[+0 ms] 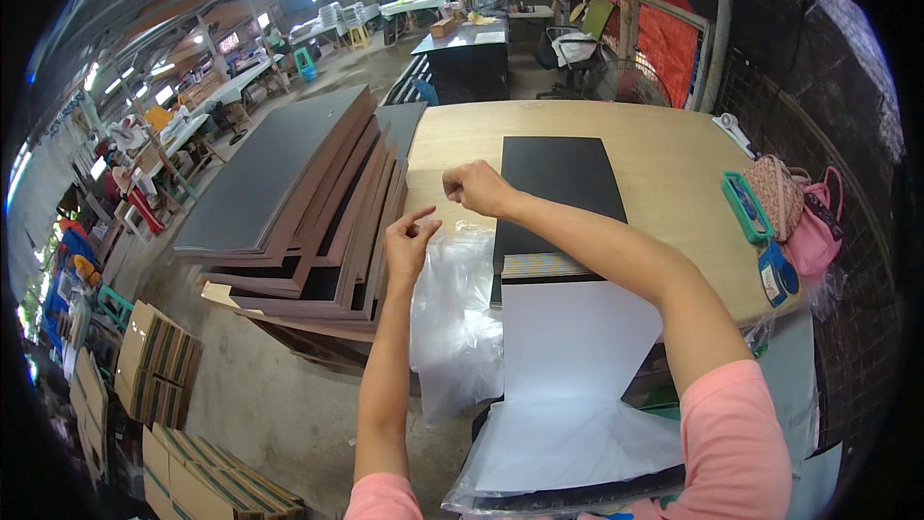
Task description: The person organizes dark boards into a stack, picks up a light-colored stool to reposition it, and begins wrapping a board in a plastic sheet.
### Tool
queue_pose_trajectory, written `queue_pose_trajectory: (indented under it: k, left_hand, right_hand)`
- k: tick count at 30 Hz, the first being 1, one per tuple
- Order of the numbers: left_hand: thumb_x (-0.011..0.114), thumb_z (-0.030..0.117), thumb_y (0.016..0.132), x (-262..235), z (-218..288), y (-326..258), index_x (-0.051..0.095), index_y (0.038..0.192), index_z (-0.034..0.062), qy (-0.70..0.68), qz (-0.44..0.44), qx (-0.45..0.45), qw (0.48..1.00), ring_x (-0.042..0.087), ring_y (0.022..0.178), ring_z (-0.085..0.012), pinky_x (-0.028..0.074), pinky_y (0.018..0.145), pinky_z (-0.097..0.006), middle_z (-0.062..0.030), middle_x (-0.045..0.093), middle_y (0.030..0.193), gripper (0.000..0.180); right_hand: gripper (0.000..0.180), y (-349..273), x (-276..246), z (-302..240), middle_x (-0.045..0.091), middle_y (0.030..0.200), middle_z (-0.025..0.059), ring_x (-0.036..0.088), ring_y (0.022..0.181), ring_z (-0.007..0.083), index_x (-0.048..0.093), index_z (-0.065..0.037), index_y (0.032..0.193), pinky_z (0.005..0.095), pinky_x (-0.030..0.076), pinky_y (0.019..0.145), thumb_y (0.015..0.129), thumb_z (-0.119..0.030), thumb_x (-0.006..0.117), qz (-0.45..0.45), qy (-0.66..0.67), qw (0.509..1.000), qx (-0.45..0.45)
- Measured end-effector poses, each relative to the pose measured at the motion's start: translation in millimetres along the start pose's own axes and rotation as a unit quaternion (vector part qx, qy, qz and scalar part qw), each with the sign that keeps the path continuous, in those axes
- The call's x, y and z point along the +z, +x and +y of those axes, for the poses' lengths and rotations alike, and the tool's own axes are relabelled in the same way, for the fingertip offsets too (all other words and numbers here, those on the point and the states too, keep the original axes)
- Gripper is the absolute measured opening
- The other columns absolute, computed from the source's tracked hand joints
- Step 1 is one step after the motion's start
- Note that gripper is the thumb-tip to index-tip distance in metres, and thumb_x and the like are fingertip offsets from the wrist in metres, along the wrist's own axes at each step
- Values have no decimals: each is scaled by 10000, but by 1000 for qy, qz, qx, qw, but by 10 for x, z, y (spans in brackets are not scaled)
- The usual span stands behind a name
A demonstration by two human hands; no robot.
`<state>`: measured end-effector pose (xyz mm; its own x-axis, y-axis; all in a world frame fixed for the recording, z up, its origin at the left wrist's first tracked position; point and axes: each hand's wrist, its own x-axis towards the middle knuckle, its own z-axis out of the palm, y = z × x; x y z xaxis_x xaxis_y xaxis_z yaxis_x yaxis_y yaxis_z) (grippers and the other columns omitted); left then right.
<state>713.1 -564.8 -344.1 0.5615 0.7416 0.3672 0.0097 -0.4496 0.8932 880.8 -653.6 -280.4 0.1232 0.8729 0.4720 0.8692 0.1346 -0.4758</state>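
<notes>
My right hand (478, 189) reaches across to the left over the table, its fingers curled closed. Whatever it may hold is hidden or too small to name. Just below it, my left hand (410, 243) is raised with thumb and forefinger apart, and nothing shows in it. Under the hands lie clear plastic bags (452, 318), hanging over the table's near edge. Beside them is a pile of black boards (563, 173) with striped edges at the front. A white sheet (577, 337) extends from that pile toward me, with clear plastic (577, 448) below it.
Tall stacks of dark boards (279, 183) with brown edges stand on the left of the wooden table (674, 164). At the right edge are a teal tray (746, 207), a tape roll (778, 274) and a pink bag (816, 231). Cardboard bundles (154, 361) stand on the floor.
</notes>
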Motion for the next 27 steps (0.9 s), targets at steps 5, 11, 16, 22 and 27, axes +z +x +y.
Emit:
queue_pose_trajectory:
  k: [5,11,16,22,27]
  left_hand:
    - [798,39,701,183,186,-34,585,1228,46,-201,-1,67,977,537,609,-55,428,575,-194,-26,607,698,569]
    - [800,37,696,-60,55,68,593,1179,25,-36,-9,18,999,564,611,-72,449,587,-200,-36,620,707,526]
    - [685,283,858,149,-193,164,643,1001,7,-159,-91,34,982,515,771,-106,425,684,-262,-48,563,824,313]
    - [622,332,890,-37,79,228,640,920,14,-280,-529,-113,793,598,681,-180,470,584,-319,-86,636,801,319]
    - [578,353,918,-1005,842,-245,644,951,-31,-385,-468,76,792,643,727,-203,491,646,-303,-151,686,908,391]
  right_hand:
    - [271,-44,228,70,684,837,170,673,800,287,662,-11,879,358,520,724,659,-119,775,-94,-73,993,17]
    - [137,-37,79,101,674,774,170,669,756,300,661,-12,705,375,520,697,661,-94,762,-25,-7,995,96]
    - [127,-46,122,97,675,789,159,663,758,281,661,-23,794,363,511,699,703,-82,728,-7,-23,998,62]
    - [236,-29,-130,162,662,851,91,634,809,193,622,26,864,336,486,707,842,-208,640,-310,225,921,70]
    - [465,-259,-258,-769,686,844,142,657,742,188,677,43,992,307,541,669,858,-402,664,-643,396,646,-110]
